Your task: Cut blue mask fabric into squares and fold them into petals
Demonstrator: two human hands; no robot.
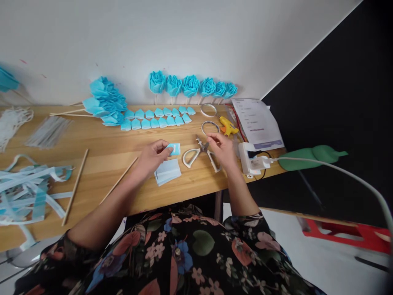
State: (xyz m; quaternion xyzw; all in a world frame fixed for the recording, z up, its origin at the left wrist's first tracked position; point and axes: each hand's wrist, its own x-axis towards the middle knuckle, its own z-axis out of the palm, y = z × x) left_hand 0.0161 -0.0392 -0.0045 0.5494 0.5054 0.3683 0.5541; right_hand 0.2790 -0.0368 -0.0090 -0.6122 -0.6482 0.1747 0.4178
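Note:
My left hand (pixel 155 155) pinches a small folded piece of blue fabric (pixel 175 149) that has a whitish strip on its face. Just below it on the table lies a stack of pale blue fabric sheets (pixel 168 172). My right hand (pixel 223 150) has thumb and fingertips pressed together over the blades of the white-handled scissors (pixel 190 158); whatever is between them is too small to make out. A thin tape roll (pixel 210 122) lies right beyond those fingertips, with a second ring-shaped roll (pixel 208 105) farther back. Two rows of folded blue petals (pixel 154 123) lie behind my left hand.
Blue fabric flowers (pixel 190 86) lean along the wall, with more flowers (pixel 106 101) heaped leftward. A yellow glue gun (pixel 227 126), printed paper (pixel 259 123) and white power strip (pixel 245 159) with a cable sit right. Fabric scraps (pixel 30 192) and wooden sticks (pixel 75 187) lie left.

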